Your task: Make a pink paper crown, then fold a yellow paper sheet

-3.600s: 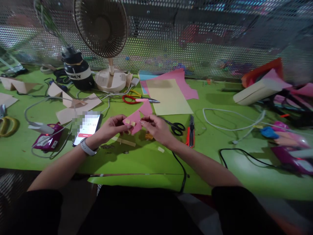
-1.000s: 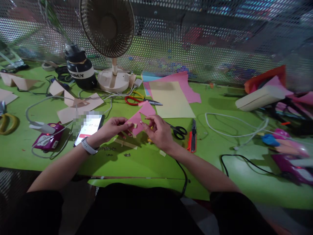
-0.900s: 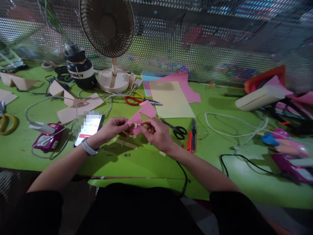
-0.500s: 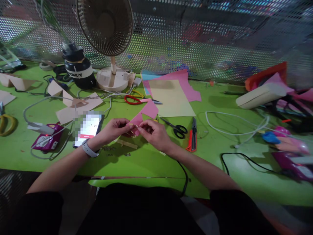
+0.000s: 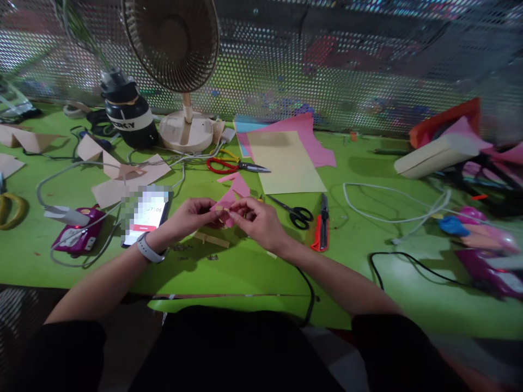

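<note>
Between my two hands is a folded piece of pink paper [image 5: 231, 197], its upper part angled away from me. The fingers of my left hand [image 5: 199, 215] pinch its lower left edge, with a small yellowish bit at the fingertips. My right hand [image 5: 257, 220] pinches the paper's lower end from the other side; the exact contact is hidden by the fingers. Under my hands lie a narrow pale paper strip [image 5: 212, 239] and several small dark scraps [image 5: 181, 248]. Just right of my right hand are black-handled scissors [image 5: 300, 217] and a red box cutter [image 5: 322, 224].
Red-and-yellow-handled scissors [image 5: 224, 165] and cream paper [image 5: 286, 163] over pink and blue sheets lie beyond my hands. A lit phone [image 5: 149, 218] and purple device [image 5: 79, 234] are at left. A fan [image 5: 186, 130] and black bottle [image 5: 133, 122] stand behind. White cable [image 5: 392, 220] loops at right.
The pink paper's upper part has swung left and lower between my hands, uncovering more of the red-and-yellow-handled scissors. Both hands stay nearly in place, still pinching the paper.
</note>
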`<state>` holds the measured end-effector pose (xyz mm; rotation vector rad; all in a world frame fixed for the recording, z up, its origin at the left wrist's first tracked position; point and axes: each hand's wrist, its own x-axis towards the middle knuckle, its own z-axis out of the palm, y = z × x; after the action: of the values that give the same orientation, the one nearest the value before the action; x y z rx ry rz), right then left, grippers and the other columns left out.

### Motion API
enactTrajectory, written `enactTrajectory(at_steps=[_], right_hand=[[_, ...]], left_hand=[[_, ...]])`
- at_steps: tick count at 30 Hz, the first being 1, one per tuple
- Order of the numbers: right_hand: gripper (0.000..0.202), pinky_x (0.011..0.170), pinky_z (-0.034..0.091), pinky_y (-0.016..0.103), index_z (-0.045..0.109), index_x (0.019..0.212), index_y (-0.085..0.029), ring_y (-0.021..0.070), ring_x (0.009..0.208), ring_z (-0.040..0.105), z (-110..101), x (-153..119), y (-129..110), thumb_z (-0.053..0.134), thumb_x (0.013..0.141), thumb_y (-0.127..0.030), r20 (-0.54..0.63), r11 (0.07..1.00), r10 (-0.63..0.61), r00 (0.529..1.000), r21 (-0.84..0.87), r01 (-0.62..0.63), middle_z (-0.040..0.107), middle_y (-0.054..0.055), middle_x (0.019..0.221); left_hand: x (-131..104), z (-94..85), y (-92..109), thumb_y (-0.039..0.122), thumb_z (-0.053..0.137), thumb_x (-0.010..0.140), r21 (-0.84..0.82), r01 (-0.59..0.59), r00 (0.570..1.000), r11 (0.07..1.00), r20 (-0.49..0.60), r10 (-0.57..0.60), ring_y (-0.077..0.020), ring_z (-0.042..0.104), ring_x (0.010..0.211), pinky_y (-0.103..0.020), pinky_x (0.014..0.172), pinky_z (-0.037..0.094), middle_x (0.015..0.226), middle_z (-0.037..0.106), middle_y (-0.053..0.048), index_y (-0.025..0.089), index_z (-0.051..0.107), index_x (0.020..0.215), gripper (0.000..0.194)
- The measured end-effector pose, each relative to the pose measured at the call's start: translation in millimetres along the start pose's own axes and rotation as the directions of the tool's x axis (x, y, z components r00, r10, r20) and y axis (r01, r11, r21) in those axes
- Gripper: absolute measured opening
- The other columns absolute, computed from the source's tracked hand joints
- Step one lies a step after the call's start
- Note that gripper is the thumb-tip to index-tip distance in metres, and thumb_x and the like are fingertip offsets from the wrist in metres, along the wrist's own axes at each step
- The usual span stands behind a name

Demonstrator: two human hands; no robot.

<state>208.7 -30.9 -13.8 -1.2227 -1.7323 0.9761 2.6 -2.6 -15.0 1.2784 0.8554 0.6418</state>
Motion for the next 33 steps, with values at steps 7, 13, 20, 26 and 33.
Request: enactTrajectory(at_steps=[7,13,20,26,33], right_hand=[[0.017,0.052,0.044,0.025,0.067,0.085,-0.020,0.0121,0.058,0.054,-2.4,1.3,1.7,0.068,0.083,-0.036,0.019,0.997,0.034,0.999,0.069,-0.035,0.069,0.003,0.076],[0.020,0.049,0.042,0.025,0.068,0.083,-0.020,0.0114,0.056,0.052,-3.8,0.8,1.8,0.068,0.083,-0.039,-0.001,0.998,0.028,1.000,0.061,-0.028,0.069,0.002,0.073],[0.017,0.048,0.041,0.025,0.069,0.081,-0.021,0.0110,0.054,0.050,-5.7,1.4,0.5,0.068,0.083,-0.037,0.005,0.998,0.002,1.000,0.064,-0.002,0.067,0.001,0.072],[0.016,0.049,0.041,0.025,0.069,0.082,-0.020,0.0106,0.054,0.049,-5.7,1.8,2.2,0.068,0.085,-0.036,0.017,0.998,-0.020,1.000,0.055,0.019,0.067,0.001,0.071],[0.014,0.048,0.039,0.024,0.070,0.081,-0.020,0.0097,0.051,0.047,-9.0,1.4,-0.8,0.068,0.085,-0.033,0.052,0.998,-0.043,0.998,0.048,0.041,0.065,-0.001,0.067]], left_hand=[[-0.3,-0.6,-2.0,0.040,0.078,0.080,-0.033,-0.015,0.999,0.999,0.034,0.016,-0.0130,0.070,0.078,-0.026,0.079,0.057,0.089,0.076,-0.006,0.013,0.073,0.092,0.030],[-1.2,1.4,3.5,0.041,0.081,0.076,-0.015,0.023,1.000,1.000,0.008,-0.022,-0.0144,0.070,0.077,-0.027,0.077,0.057,0.086,0.075,-0.007,0.012,0.072,0.089,0.033],[-1.2,-0.2,1.2,0.040,0.079,0.077,0.005,0.030,0.999,1.000,0.019,-0.030,-0.0142,0.071,0.077,-0.026,0.076,0.057,0.086,0.076,-0.007,0.013,0.073,0.088,0.030],[-1.5,-0.6,0.3,0.038,0.081,0.076,-0.004,0.040,0.999,0.999,0.034,-0.040,-0.0135,0.071,0.076,-0.024,0.073,0.055,0.085,0.076,-0.006,0.013,0.073,0.089,0.029],[-1.4,-0.1,3.4,0.038,0.079,0.078,0.010,0.047,0.998,0.999,0.045,-0.047,-0.0123,0.068,0.075,-0.022,0.070,0.053,0.084,0.074,-0.006,0.012,0.073,0.089,0.028]])
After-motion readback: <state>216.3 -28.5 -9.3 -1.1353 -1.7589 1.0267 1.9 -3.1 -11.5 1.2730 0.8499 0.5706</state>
